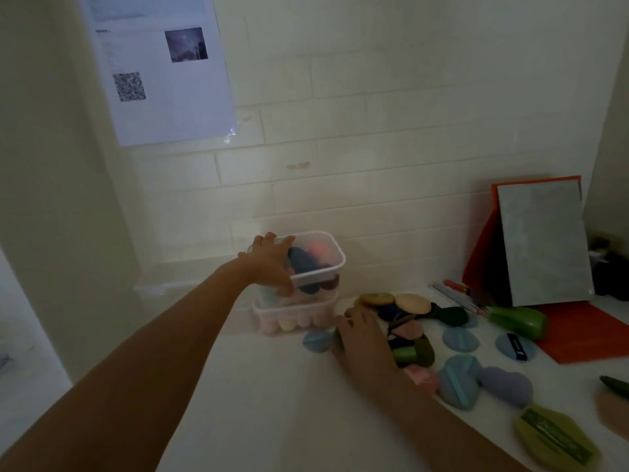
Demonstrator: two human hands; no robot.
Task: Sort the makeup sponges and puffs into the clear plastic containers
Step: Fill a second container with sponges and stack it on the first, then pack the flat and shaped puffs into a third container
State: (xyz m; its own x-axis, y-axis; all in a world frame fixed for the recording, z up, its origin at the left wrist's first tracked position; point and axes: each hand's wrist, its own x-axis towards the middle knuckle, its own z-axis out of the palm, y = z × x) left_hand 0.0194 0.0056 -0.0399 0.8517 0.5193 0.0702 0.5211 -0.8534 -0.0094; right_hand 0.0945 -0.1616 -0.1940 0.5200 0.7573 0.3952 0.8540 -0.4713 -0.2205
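**Step in hand.** Sorting was partly done. Two clear containers stood stacked against the tiled wall at centre frame. The upper container held dark blue, pink and dark red sponges. The lower container held a row of pale pink and yellow ones.

**Hands.** The left hand gripped the upper container at its left corner, with its fingers spread over the rim and its thumb down the front wall. The right hand lay palm down on the desk, its fingertips at the left edge of the loose pile. Whether they pinched an item could not be told, as the back of the hand hid them.

**Unsorted items.**
- These lay right of the containers, toward lower right of frame.
- A peach puff topped the pile, and a dark green sponge lay just beside it.
- A blue round puff lay apart, in front of the lower container.
- A purple sponge and a yellow-green puff lay nearer the lower right corner.

**Next move (judgement).**
- The left hand appeared placed to steady or shift the upper container.
- The right hand would need to secure one item from the pile and carry it up and left over the rim.
- It would have to release into the container holding matching pieces.
- The upper container was already well filled, so flat puffs would probably need separate room.
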